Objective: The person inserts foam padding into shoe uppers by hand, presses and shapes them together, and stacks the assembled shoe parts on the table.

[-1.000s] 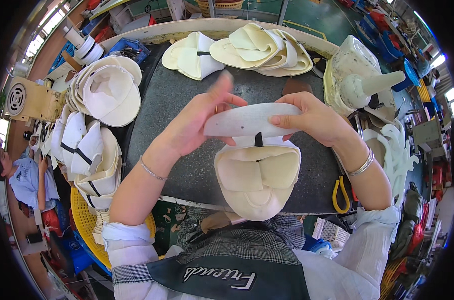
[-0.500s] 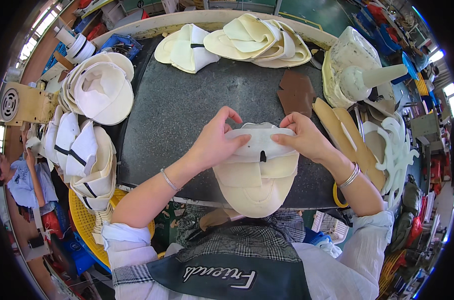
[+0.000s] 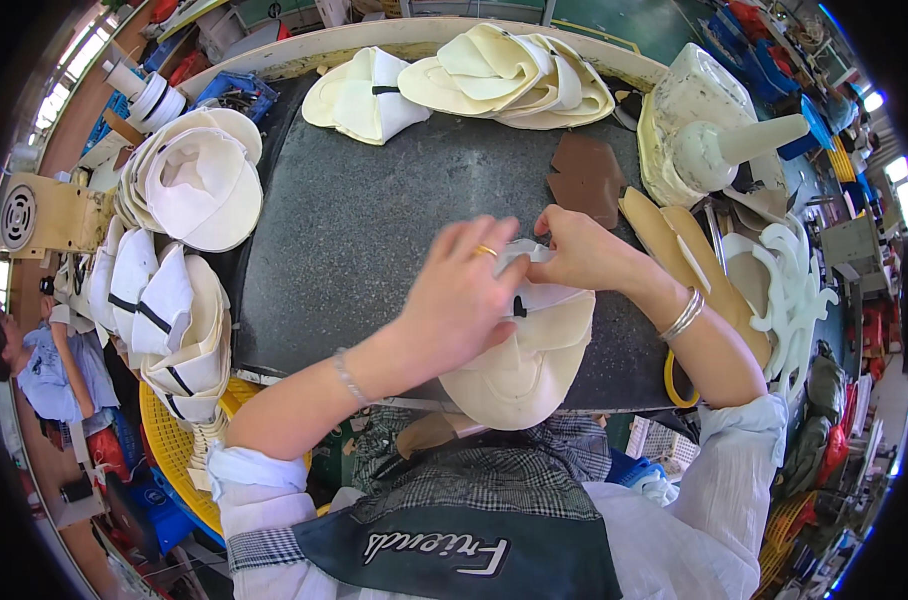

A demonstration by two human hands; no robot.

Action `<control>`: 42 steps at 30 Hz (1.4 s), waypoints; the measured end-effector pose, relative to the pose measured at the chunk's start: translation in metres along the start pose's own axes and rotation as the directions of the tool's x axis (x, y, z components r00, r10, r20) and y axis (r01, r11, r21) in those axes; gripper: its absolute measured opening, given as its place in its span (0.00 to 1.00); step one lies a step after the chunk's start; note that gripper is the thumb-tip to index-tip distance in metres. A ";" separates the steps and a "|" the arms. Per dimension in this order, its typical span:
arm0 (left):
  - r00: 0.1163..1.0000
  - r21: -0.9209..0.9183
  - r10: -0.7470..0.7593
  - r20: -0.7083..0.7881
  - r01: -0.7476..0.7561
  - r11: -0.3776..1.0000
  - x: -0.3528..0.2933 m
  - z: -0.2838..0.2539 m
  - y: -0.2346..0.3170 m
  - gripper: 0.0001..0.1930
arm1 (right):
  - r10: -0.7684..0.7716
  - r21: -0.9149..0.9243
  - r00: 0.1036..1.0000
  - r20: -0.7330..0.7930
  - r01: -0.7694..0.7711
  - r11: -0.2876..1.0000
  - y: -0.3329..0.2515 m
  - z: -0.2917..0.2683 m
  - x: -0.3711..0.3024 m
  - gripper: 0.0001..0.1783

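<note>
The right hand pinches a white strip at the back of a cream shoe part. The shoe part sits at the near edge of the dark bench. The left hand is blurry above it; I cannot tell if it grips.

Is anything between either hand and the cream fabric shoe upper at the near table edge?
Nothing visible: the left hand, blurred, is over the shoe upper, and the right hand is at its far end.

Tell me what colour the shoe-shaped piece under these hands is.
The shoe-shaped piece is pale cream, seen best in the head view.
</note>
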State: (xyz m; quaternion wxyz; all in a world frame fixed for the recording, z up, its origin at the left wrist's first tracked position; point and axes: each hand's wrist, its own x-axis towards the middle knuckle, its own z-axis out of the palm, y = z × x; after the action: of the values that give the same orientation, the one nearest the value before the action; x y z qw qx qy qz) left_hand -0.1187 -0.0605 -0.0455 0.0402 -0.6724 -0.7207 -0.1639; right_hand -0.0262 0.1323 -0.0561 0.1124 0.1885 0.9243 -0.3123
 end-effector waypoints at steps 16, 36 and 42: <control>0.987 -0.093 0.159 -0.039 -0.162 0.982 -0.030 0.031 -0.032 0.17 | -0.738 -0.694 0.660 -0.139 0.468 0.548 0.009 0.031 -0.041 0.18; 0.971 -0.336 -0.021 -0.239 -0.062 0.940 -0.058 0.044 -0.037 0.12 | -0.724 -0.522 0.520 -0.454 0.503 0.689 -0.023 0.042 -0.045 0.18; 0.688 -0.587 -0.577 -0.440 0.266 0.764 0.015 -0.016 -0.163 0.27 | -0.145 0.051 0.538 -0.831 0.333 0.942 -0.034 -0.044 0.039 0.08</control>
State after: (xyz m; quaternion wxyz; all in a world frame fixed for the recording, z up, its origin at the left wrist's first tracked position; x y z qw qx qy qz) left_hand -0.2828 -0.0580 -0.0558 0.0575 -0.3816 -0.7448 -0.5444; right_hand -0.0793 0.1455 -0.0162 -0.3900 0.1929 0.8508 -0.2949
